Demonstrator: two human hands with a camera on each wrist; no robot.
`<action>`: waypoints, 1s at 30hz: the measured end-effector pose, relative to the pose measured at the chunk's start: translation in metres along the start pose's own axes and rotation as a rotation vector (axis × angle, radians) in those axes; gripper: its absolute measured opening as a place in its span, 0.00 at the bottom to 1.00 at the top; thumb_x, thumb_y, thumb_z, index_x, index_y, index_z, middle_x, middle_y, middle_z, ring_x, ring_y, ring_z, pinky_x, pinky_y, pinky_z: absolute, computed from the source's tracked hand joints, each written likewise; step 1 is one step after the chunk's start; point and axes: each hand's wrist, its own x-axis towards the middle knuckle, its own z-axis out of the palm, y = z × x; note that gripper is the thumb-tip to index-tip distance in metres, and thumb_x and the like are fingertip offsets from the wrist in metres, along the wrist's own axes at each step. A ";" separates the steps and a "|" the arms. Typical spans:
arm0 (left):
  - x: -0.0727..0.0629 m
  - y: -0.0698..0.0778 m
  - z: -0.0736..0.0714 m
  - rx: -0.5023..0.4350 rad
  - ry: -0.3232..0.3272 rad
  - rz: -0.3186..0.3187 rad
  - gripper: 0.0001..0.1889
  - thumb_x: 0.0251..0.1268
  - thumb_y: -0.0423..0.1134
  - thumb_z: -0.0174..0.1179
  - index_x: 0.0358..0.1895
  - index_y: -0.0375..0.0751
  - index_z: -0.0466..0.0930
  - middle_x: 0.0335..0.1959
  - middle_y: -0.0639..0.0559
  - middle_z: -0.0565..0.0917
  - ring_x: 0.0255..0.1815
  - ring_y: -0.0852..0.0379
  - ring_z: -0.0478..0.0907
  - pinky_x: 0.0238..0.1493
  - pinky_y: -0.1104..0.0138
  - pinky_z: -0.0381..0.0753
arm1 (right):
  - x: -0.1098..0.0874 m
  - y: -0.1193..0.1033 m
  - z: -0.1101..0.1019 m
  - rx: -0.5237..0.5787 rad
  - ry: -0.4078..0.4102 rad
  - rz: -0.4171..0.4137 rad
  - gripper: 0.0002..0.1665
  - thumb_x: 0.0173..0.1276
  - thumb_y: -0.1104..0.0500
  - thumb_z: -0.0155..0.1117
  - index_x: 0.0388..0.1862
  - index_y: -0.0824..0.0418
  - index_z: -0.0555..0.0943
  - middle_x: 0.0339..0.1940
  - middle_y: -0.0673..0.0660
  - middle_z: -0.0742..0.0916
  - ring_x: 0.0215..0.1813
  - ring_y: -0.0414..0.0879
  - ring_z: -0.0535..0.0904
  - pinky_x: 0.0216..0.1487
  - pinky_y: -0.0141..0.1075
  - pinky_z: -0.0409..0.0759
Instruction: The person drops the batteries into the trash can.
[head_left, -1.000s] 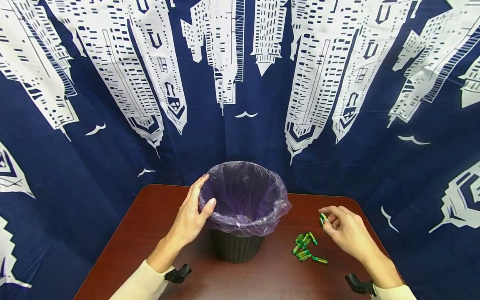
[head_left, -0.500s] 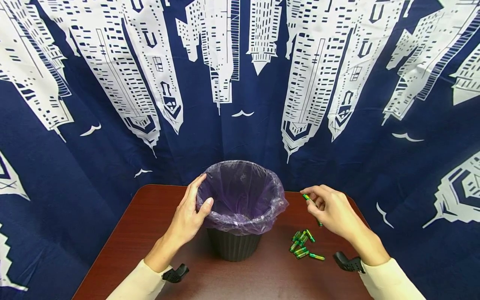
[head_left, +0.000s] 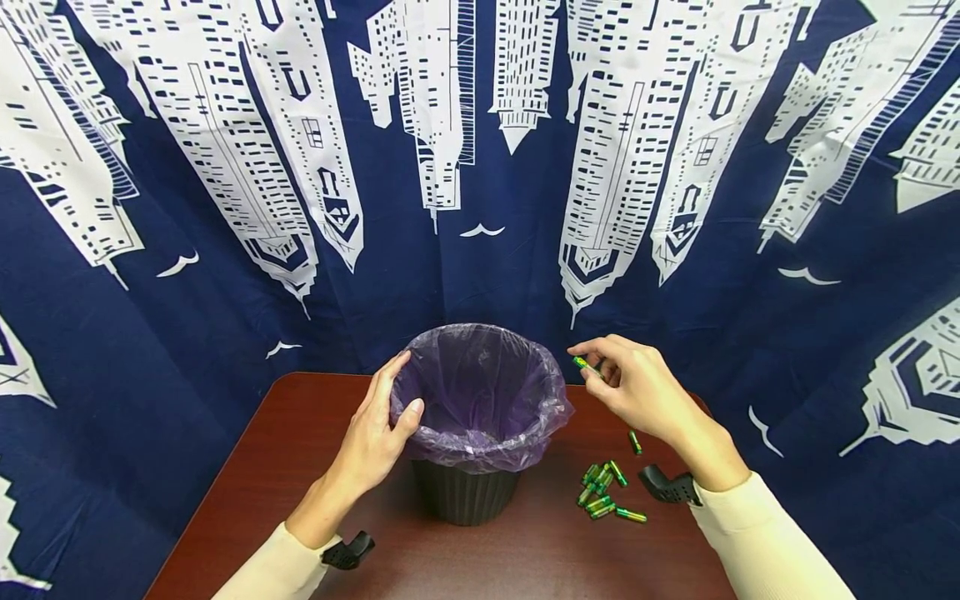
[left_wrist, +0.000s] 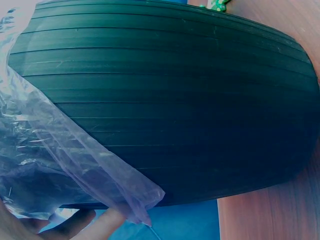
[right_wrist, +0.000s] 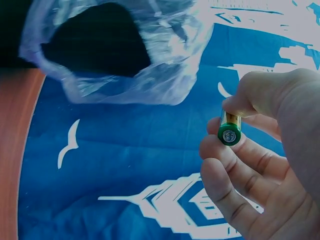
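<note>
A black ribbed trash bin (head_left: 467, 496) stands upright, lined with a translucent purple bag (head_left: 480, 454) folded over its rim. My left hand (head_left: 378, 433) rests against the bin's left rim, its fingers fairly straight and the thumb apart on the liner. Fingers (left_wrist: 100, 225) show beside the bag's hanging edge in the left wrist view. Just right of the rim, in the air, my right hand (head_left: 633, 379) pinches a green-and-gold battery (head_left: 585, 365) between thumb and fingers. One end of that battery (right_wrist: 230, 135) faces the right wrist camera.
Several matching batteries (head_left: 598, 492) lie loosely heaped on the brown table (head_left: 525, 558), right of the bin. A single battery (head_left: 635, 442) lies behind the heap, below my right hand. A navy curtain (head_left: 480, 275) with white buildings hangs behind the table.
My right hand has moved left and away from me toward the bin, carrying the battery. The single battery behind the heap is now uncovered. My left hand stays at the rim.
</note>
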 end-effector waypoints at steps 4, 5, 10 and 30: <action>0.000 -0.001 -0.001 0.004 0.010 -0.002 0.40 0.83 0.48 0.64 0.93 0.46 0.65 0.93 0.41 0.69 0.91 0.31 0.72 0.87 0.29 0.73 | 0.017 -0.007 0.001 0.009 -0.017 -0.020 0.21 0.72 0.71 0.76 0.60 0.57 0.94 0.38 0.50 0.90 0.33 0.38 0.82 0.36 0.34 0.84; 0.000 -0.001 -0.001 0.006 0.011 -0.004 0.40 0.83 0.48 0.64 0.93 0.47 0.65 0.93 0.41 0.69 0.91 0.31 0.72 0.87 0.29 0.73 | 0.021 -0.008 0.002 0.014 -0.023 -0.024 0.21 0.72 0.71 0.76 0.60 0.57 0.94 0.38 0.50 0.90 0.33 0.39 0.83 0.37 0.33 0.84; -0.001 -0.002 -0.002 0.007 0.002 -0.008 0.41 0.82 0.49 0.64 0.93 0.47 0.64 0.93 0.41 0.69 0.91 0.31 0.72 0.87 0.29 0.73 | 0.036 -0.015 0.005 0.031 -0.041 -0.035 0.20 0.72 0.69 0.75 0.60 0.57 0.95 0.38 0.51 0.91 0.34 0.41 0.84 0.38 0.32 0.83; -0.001 -0.001 0.002 0.009 0.011 0.006 0.40 0.82 0.47 0.64 0.93 0.46 0.65 0.93 0.40 0.69 0.91 0.31 0.72 0.87 0.29 0.73 | 0.073 -0.032 0.014 0.039 -0.140 -0.015 0.20 0.76 0.65 0.75 0.64 0.52 0.94 0.42 0.49 0.93 0.39 0.42 0.86 0.42 0.38 0.85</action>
